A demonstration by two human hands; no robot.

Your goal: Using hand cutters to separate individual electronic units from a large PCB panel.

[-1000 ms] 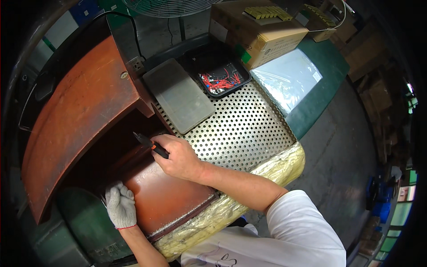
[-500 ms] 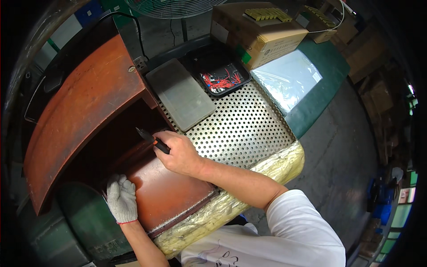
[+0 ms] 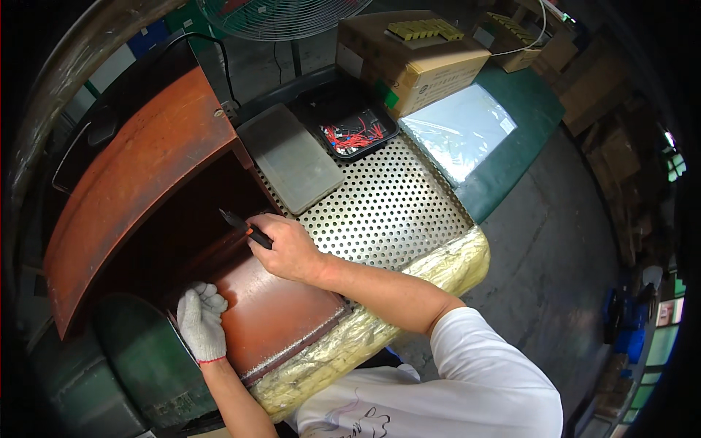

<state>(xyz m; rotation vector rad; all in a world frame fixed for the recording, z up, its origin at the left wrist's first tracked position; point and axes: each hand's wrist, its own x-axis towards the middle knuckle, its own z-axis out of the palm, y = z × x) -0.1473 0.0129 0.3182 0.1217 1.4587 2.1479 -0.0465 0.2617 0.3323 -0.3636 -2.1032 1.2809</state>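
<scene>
My right hand [image 3: 286, 248] grips a pair of small pliers [image 3: 252, 231] with black handles and an orange accent. Their dark pointed tip aims up and left, over the dark opening of an orange-brown metal housing [image 3: 139, 175]. My left hand [image 3: 202, 325], in a whitish knitted glove with a red cuff edge, rests palm up at the left edge of the orange-brown ledge [image 3: 270, 314]. Its thumb points up and its fingers are loosely bent, with nothing visible in them. The inside of the housing is in deep shadow.
Beyond the ledge is a perforated metal plate [image 3: 394, 204] bearing a grey lidded box [image 3: 292, 160] and a black tray [image 3: 356, 155] of red wires. Yellow foil-like wrapping [image 3: 445, 266] covers the near edge. A carton [image 3: 416, 66], plastic-wrapped sheet [image 3: 460, 135] and fan [image 3: 285, 18] stand farther off.
The whole view has shifted slightly. My left hand's fingers have turned and bent a little. My right hand keeps the pliers in nearly the same place over the opening.
</scene>
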